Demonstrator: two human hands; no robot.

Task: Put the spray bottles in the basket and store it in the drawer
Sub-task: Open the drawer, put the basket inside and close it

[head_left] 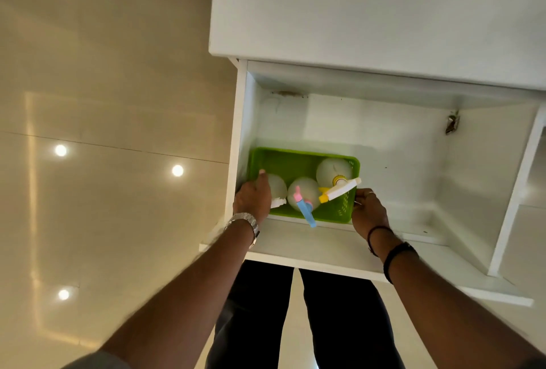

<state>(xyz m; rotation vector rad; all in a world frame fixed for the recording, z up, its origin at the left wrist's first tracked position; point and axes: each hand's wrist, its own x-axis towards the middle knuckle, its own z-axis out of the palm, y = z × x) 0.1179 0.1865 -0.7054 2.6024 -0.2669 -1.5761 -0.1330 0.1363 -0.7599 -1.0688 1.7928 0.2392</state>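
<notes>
Inside an open white drawer [399, 167], both hands' fingers clamp a green basket [283, 163] holding three unlabelled spray bottles [304, 195]: left hand [252, 195], right hand [369, 210].

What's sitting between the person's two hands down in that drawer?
In the head view, the green basket with three spray bottles sits between the left hand and right hand.

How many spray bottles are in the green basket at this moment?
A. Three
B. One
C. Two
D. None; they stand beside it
A. The basket holds three bottles: one with a yellow and white head, one with a pink and blue head, and one with a white head partly behind the left hand.
</notes>
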